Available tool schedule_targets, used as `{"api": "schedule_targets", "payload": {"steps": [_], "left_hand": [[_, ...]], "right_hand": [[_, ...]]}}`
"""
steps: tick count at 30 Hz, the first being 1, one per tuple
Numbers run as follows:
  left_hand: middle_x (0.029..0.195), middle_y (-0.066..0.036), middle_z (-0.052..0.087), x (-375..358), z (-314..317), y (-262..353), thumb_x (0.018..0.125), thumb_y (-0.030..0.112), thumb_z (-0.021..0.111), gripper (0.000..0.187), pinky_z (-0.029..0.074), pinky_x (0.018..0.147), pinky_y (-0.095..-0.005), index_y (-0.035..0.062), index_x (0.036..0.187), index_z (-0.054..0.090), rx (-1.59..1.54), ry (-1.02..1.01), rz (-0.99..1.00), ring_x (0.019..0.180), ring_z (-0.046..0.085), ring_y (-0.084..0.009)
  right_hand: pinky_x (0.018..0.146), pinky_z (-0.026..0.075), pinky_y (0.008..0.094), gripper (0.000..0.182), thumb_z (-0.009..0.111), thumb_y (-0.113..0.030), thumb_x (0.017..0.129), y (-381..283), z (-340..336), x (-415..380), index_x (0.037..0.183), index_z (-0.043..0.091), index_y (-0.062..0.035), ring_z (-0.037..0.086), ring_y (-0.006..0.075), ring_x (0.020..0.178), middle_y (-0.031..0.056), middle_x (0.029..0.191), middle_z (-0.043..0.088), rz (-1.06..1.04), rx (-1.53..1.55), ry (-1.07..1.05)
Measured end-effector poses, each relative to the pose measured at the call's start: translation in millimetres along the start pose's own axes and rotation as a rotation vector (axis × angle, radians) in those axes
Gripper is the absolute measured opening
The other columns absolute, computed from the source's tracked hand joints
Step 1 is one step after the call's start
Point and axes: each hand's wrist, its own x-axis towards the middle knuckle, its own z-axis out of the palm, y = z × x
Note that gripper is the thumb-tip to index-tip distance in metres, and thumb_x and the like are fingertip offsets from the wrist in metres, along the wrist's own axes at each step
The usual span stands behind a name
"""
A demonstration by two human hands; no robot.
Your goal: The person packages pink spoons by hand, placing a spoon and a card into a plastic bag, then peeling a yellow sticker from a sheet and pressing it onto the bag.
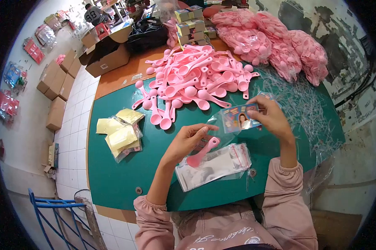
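My left hand (188,141) is closed, thumb and fingers pinching the edge of a clear plastic bag (226,136). In my right hand (271,116) is a colourful printed card (241,118) with a portrait on it, gripped between thumb and fingers. The card overlaps the bag in this view. Just below my left fingers, a pink measuring spoon (202,153) overlaps a stack of flat plastic bags (213,166) on the green table. Beyond both hands rises a large heap of pink measuring spoons (200,77).
Packed pouches with yellow cards (120,132) lie at left on the green tabletop (154,146). Clear plastic scraps (304,112) cover the right side. Filled bags of pink spoons (275,41), stacked card bundles (191,26) and an open cardboard box (106,58) stand behind. Someone sits far back.
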Motion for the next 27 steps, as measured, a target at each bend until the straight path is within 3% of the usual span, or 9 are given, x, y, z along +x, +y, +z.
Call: {"api": "schedule_targets", "payload": {"steps": [2,5,8,11,19,21,23,26,27], "left_hand": [[0.08,0.0,0.062,0.4,1.1,0.6,0.093,0.028,0.042,0.033,0.033,0.048,-0.0154,0.0034,0.11,0.056,0.023,0.01,0.001,0.054,0.039,-0.0006],[0.078,0.001,0.06,-1.4,1.4,2.1,0.093,0.028,0.043,0.033,0.033,0.048,-0.0155,0.0031,0.109,0.057,0.037,0.021,-0.018,0.054,0.038,-0.0005],[0.078,0.002,0.059,-1.4,1.5,3.2,0.093,0.027,0.043,0.033,0.034,0.049,-0.0159,0.0021,0.108,0.057,0.054,0.016,-0.031,0.056,0.04,-0.001],[0.078,0.002,0.058,0.9,2.1,-4.6,0.093,0.027,0.044,0.033,0.038,0.052,-0.0175,0.0009,0.107,0.057,0.113,0.019,-0.025,0.06,0.044,-0.0023],[0.071,-0.001,0.056,2.4,4.2,-9.0,0.09,0.025,0.049,0.031,0.044,0.056,-0.0216,-0.0005,0.105,0.059,0.24,-0.044,0.047,0.061,0.049,-0.0063],[0.09,-0.001,0.058,2.6,0.2,-10.6,0.091,0.023,0.048,0.033,0.044,0.064,-0.0205,-0.0015,0.112,0.054,0.249,-0.144,0.009,0.072,0.049,-0.0041],[0.089,-0.001,0.059,3.1,3.1,-13.3,0.09,0.022,0.049,0.034,0.044,0.065,-0.0206,-0.0003,0.116,0.052,0.201,-0.179,0.04,0.072,0.049,-0.0044],[0.087,-0.002,0.061,-0.3,8.9,-3.3,0.089,0.021,0.051,0.041,0.043,0.065,-0.021,0.0028,0.125,0.044,0.226,-0.199,0.064,0.072,0.05,-0.0051],[0.086,-0.003,0.062,-2.0,10.1,0.5,0.089,0.022,0.052,0.046,0.043,0.065,-0.0214,0.0045,0.129,0.039,0.301,-0.178,0.056,0.072,0.051,-0.0055]], "right_hand": [[0.057,0.044,0.0186,0.018,0.059,-0.007,0.079,-0.6,8.1,0.2,0.096,0.055,-0.003,0.053,0.005,0.064,0.0005,0.077,0.058,-0.038,0.109,-0.048],[0.058,0.042,0.018,0.016,0.057,-0.007,0.081,-6.7,12.5,-0.9,0.096,0.054,-0.0014,0.053,0.0052,0.065,-0.0001,0.077,0.057,-0.18,0.228,0.088],[0.058,0.042,0.0187,0.016,0.058,-0.006,0.08,-1.8,11.4,-0.7,0.095,0.055,-0.0017,0.052,0.0047,0.066,0.0,0.076,0.057,-0.252,0.195,-0.11],[0.058,0.042,0.0211,0.017,0.06,-0.007,0.079,-0.6,12.0,-2.7,0.095,0.057,-0.0025,0.051,0.0044,0.065,0.001,0.076,0.057,-0.269,-0.142,-0.213],[0.061,0.044,0.0235,0.016,0.062,-0.011,0.077,2.1,11.6,-3.0,0.088,0.055,-0.0013,0.052,0.0075,0.067,0.0013,0.074,0.056,-0.076,0.097,-0.378],[0.061,0.044,0.0247,0.017,0.063,-0.013,0.077,1.8,13.8,-3.2,0.086,0.054,-0.0013,0.052,0.0087,0.067,0.0014,0.074,0.055,-0.085,0.15,-0.369],[0.059,0.043,0.0263,0.022,0.065,-0.018,0.075,1.9,21.0,-2.3,0.084,0.053,-0.0012,0.051,0.0106,0.066,0.0021,0.073,0.055,-0.214,-0.099,-0.422],[0.06,0.043,0.0273,0.028,0.066,-0.023,0.074,0.0,30.9,-3.6,0.083,0.053,-0.001,0.05,0.0111,0.066,0.004,0.07,0.055,-0.245,-0.241,-0.514],[0.062,0.044,0.0279,0.03,0.065,-0.026,0.075,-8.8,30.4,-5.3,0.088,0.055,-0.001,0.052,0.0111,0.068,0.0073,0.071,0.056,-0.206,-0.443,-0.549]]}}
